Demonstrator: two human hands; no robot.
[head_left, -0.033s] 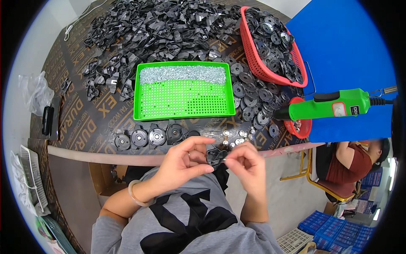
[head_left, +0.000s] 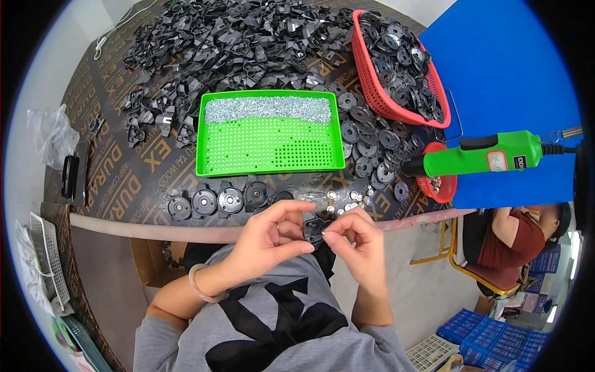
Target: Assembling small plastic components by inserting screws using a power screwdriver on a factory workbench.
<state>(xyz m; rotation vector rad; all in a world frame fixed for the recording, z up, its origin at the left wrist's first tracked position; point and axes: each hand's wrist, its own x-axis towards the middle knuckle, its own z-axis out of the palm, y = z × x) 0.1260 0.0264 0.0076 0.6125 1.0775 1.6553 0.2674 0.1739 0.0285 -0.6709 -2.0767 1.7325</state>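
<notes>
Just past the table's front edge, my left hand [head_left: 273, 232] is closed, gripping a black plastic part [head_left: 313, 229] between thumb and fingers. My right hand [head_left: 359, 239] is pinched at the part's right side. Between its fingertips shows a small silvery piece [head_left: 323, 233], too small to tell its kind. The fingers cover some of the black part. Beyond my hands, several round black discs fitted on black parts [head_left: 230, 200] stand in a row along the front edge. Small silvery round pieces [head_left: 354, 196] lie near my right hand.
A green tray [head_left: 339, 146] holds small silvery screws. Behind it spreads a heap of black plastic parts [head_left: 235, 46]. Loose black discs [head_left: 368, 136] lie right of the tray, by a red basket [head_left: 365, 68]. A green electric screwdriver [head_left: 483, 155] lies above a small red basket [head_left: 447, 193]. Another person [head_left: 527, 239] sits at right.
My right hand has shifted slightly left, bringing the small silvery piece closer against the black plastic part. My left hand stays nearly still.
</notes>
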